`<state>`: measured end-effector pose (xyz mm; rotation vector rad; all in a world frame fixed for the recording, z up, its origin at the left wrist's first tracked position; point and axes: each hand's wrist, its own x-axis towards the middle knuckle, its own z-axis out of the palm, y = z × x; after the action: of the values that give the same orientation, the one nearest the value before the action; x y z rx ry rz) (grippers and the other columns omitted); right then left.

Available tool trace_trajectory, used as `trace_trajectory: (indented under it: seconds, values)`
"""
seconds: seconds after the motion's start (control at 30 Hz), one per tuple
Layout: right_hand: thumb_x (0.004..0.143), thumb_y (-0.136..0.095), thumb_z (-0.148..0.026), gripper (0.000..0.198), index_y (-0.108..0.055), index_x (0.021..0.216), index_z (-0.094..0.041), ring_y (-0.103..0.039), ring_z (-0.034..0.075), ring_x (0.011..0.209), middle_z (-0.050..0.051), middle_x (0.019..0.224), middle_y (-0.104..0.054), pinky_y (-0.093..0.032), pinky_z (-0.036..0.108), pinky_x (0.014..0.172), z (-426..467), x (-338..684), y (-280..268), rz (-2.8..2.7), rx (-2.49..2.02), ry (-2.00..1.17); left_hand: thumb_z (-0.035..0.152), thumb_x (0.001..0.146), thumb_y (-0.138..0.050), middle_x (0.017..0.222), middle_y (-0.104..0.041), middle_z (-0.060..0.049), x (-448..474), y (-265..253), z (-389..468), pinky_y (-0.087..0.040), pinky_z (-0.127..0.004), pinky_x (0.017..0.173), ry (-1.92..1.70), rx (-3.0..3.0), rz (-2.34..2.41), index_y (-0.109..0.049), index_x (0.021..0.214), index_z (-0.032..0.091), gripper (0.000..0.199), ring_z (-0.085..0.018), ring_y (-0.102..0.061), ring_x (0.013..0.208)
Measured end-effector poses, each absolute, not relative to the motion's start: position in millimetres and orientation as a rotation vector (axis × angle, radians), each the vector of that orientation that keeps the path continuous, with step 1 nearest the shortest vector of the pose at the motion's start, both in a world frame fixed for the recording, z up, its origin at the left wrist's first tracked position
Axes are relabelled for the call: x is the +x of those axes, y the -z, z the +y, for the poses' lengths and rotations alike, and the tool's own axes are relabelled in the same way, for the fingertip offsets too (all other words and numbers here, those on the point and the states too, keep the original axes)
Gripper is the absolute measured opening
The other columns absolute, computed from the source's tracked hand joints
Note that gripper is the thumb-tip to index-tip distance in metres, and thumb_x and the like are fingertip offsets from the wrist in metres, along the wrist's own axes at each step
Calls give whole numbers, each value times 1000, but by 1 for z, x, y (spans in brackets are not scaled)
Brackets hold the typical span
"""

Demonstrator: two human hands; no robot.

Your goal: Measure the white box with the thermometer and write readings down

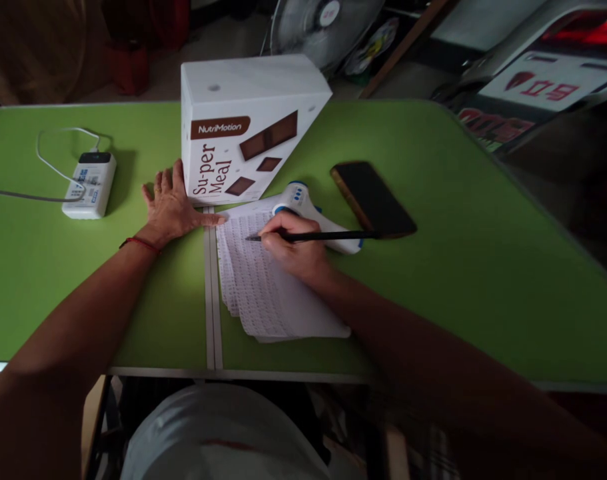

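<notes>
The right hand (299, 250) is closed on a thin black pen (340, 235). The fingers pinch it near its point, and the long end sticks out to the right. The pen's point is at the paper (263, 293), over rows of tiny marks. I cannot tell if it touches. The paper is a small stack of sheets, and their left edges do not line up. It lies on the green table (483, 280), under the right hand.

The left hand (170, 208) holds nothing. It is spread wide on the table, palm down, with its thumb at the top left edge of the paper. A red string (140, 243) goes around the left wrist.

A big white box (233, 87) stands just past the paper, close beside the left fingers. It has brown pictures on it and the words "Su-per Meal". A white gadget (344, 238) with blue buttons lies by the right hand, partly behind it. A dark phone (376, 200) lies just to the right of the gadget. A pale strip (212, 287) runs down the table, left of the paper.

On the left side of the table is a white power bank (90, 190), with a pale cord (46, 157) plugged into its top. Behind the table are a fan (308, 30) and a red pot (126, 69). A red light (586, 32) shows at the top right.
</notes>
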<state>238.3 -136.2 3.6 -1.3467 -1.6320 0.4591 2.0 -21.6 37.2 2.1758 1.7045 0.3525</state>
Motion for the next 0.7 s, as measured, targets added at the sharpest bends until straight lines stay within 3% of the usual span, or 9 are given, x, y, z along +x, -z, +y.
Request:
trace_trajectory:
  seconds: [0.2,0.47,0.7]
  values:
    - [75,-64,-18,12,-61,68,-28,-53,17,56,-3,60,-58,-48,33,56,-137,240,-5,-1596,-1355,-512,108,52,-77,192,-18,-24,6,-44,-26,-5,-70,146,-267,2175,1737,-14,186,15,175,-53,-11,179]
    - [74,-64,-22,9,-62,68,-27,-52,16,56,-3,60,-57,-47,33,57,-136,237,-5,-1538,-1321,-517,109,43,-81,192,-23,-21,1,-35,-19,-4,-76,145,-373,2171,1680,-22,184,23,175,-58,-11,177]
    - [78,-67,-18,16,-59,68,-28,-51,17,56,-4,59,-53,-45,33,56,-136,240,-5,-1570,-1334,-535,109,42,-81,191,-23,-24,-2,-25,-13,-1,-79,143,-436,2175,1641,-24,183,21,176,-60,-10,177]
